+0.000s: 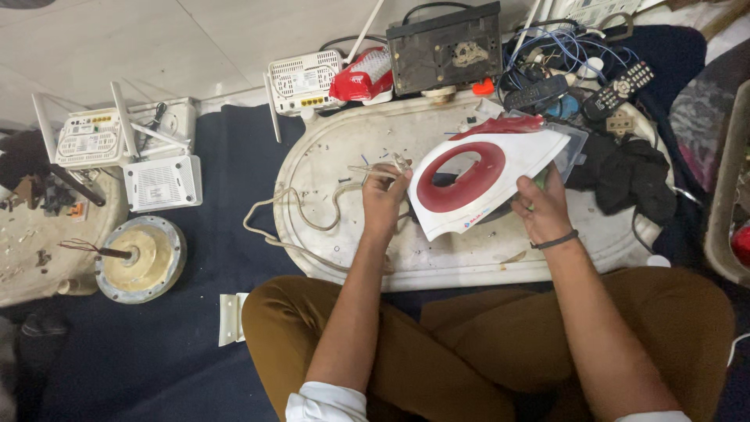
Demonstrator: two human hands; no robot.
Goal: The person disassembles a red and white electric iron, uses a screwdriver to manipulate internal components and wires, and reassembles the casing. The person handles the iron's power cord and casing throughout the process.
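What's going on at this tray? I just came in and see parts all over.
A person sits cross-legged at an oval white tray. The right hand props up a white and red clothes iron on its edge. The left hand pinches the bare wire ends of its pale cord, which loops off the tray's left side.

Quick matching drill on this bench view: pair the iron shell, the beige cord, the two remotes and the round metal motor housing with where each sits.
1. white and red plastic iron shell
2. beige power cord
3. two black remote controls
4. round metal motor housing

a. floor, far left
b. tray's far right corner
c. against the right hand
d. trailing off the tray's left edge, near the left hand

Pairs: 1-c, 2-d, 3-b, 4-a
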